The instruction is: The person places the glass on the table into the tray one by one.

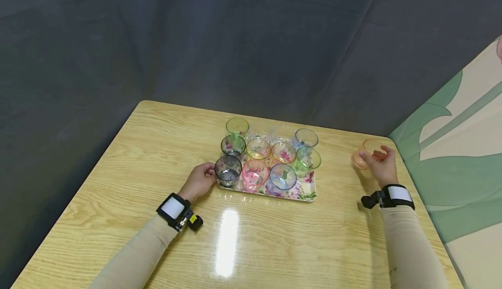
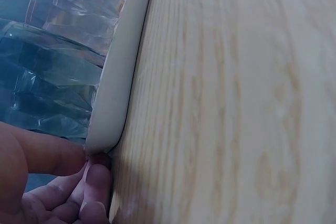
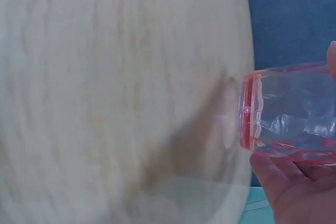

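A floral serving tray (image 1: 309, 193) holds several tinted clear cups. At its near left corner my left hand (image 1: 198, 181) pinches the rim, just beside a dark grey cup (image 1: 228, 172). In the left wrist view, the fingers (image 2: 58, 157) meet at the end of the tray's pale edge (image 2: 116, 85). Over at the far right, my right hand (image 1: 382, 167) grips an orange-pink clear cup (image 1: 357, 160). In the right wrist view this cup (image 3: 294, 111) has its thick base towards the table, with fingers on both sides.
Beside the grey cup on the tray stand a pink cup (image 1: 255, 173) and a blue cup (image 1: 283, 177); green, yellow and clear ones are behind. The wooden table (image 1: 117, 171) meets a dark curtain (image 1: 235, 45) at the back and a leaf-patterned panel (image 1: 462, 175) on the right.
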